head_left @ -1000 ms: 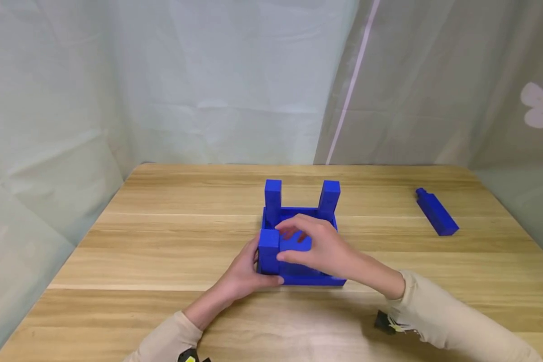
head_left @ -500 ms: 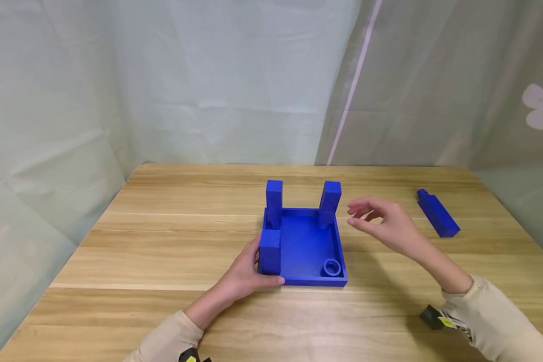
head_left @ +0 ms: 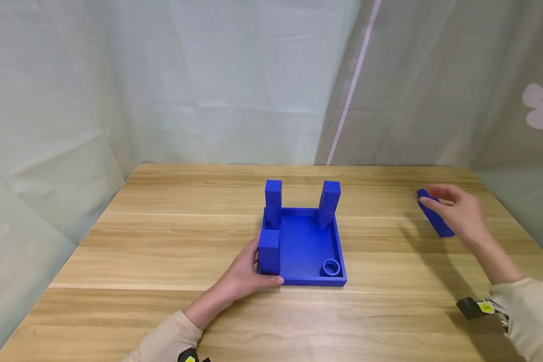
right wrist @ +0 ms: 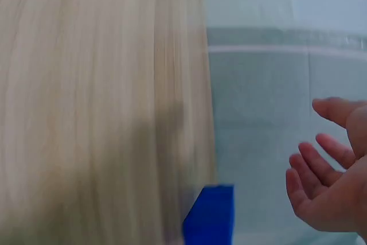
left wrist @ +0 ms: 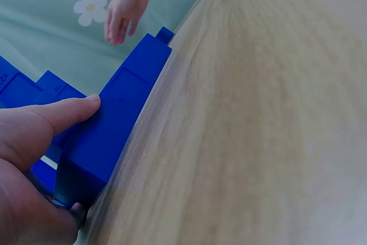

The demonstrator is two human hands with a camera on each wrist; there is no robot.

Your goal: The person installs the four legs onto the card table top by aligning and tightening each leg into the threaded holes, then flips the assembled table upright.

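Observation:
A blue square tray sits mid-table with three upright blue posts: two at its back corners and one at its front left corner. A round socket shows in the front right corner. My left hand grips the tray's front left corner, thumb along the tray wall. A loose blue block lies flat at the right. My right hand hovers at it, fingers relaxed and spread, holding nothing. The block's end shows beside the palm.
The wooden table is backed by pale curtains on all far sides. The loose block lies close to the table's right edge. A black and yellow wrist device sits on my right sleeve.
My right hand left the front left post in the tray and swept right across the table to the loose block. The left hand and tray stayed put.

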